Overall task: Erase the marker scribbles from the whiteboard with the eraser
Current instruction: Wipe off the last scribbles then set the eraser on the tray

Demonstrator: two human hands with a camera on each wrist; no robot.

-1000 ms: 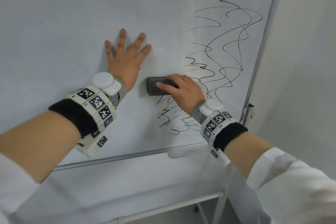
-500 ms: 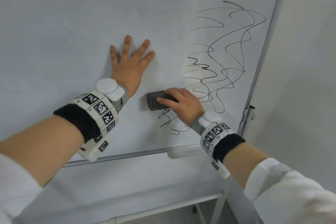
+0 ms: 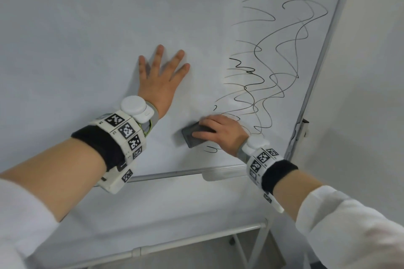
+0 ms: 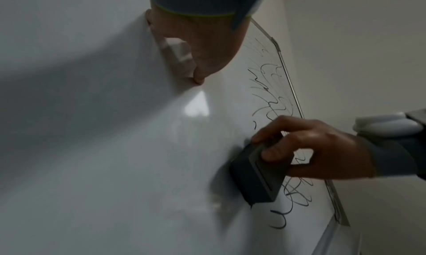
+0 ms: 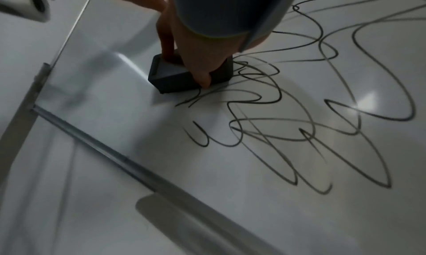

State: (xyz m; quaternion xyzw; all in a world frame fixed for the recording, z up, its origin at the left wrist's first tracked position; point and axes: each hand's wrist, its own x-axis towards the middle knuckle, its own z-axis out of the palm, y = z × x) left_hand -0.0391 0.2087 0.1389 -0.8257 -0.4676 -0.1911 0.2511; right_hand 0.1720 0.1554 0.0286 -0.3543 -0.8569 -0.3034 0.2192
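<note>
Your left hand [image 3: 160, 82] lies flat, fingers spread, on the glossy white whiteboard [image 3: 87, 39]. At its four o'clock, your right hand [image 3: 220, 132] grips the dark grey block eraser [image 3: 193, 137], hiding its right half, beside black marker scribbles [image 3: 273, 67].

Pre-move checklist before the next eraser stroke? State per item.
1. Right hand grips the eraser: ok, fingers on top, thumb on its side.
2. Eraser flat against the whiteboard: ok in the wrist views.
3. Left hand braces the board, clear of the eraser: ok, fingers spread flat.
4. Scribbles left to wipe: not ok, most remain up and to the right of the eraser.
5. Low stray loop beside the eraser: not ok, unwiped.
6. Pad wear: cannot tell, face hidden.
</note>
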